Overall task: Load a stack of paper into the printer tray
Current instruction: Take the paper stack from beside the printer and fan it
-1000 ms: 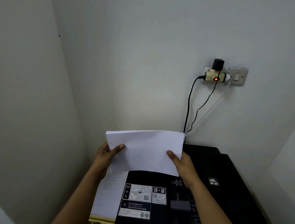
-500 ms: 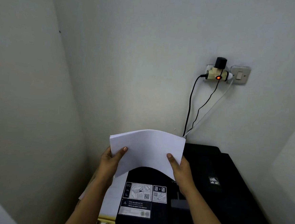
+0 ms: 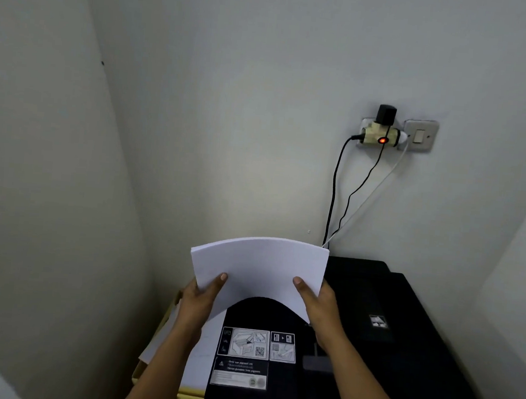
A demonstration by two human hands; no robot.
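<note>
Paper stack point(image 3: 259, 268) held in the air above the printer point(image 3: 369, 349), bowed upward into an arch, near edge lifted off the black lid. Left hand point(image 3: 199, 298) clamps the stack's 9 o'clock edge, thumb on top; right hand point(image 3: 318, 304) clamps the 3 o'clock edge the same way, both closed on paper. Squeezing inward makes the arch, likely to loosen or square the sheets before feeding. Stack not in any tray yet; the tray opening itself can't be made out, probably at the printer's rear, 12 o'clock from the stack. Instruction labels point(image 3: 246, 355) sit on the lid at 6 o'clock. Loose sheets point(image 3: 201, 361) lie at 7 o'clock beside the printer on something yellowish, contents unclear. At 1 o'clock, a wall socket point(image 3: 380, 134) with red light, cables point(image 3: 335, 189) dropping behind the printer; light switch point(image 3: 419, 136) just beside it. Task early: loading step not yet done.
</note>
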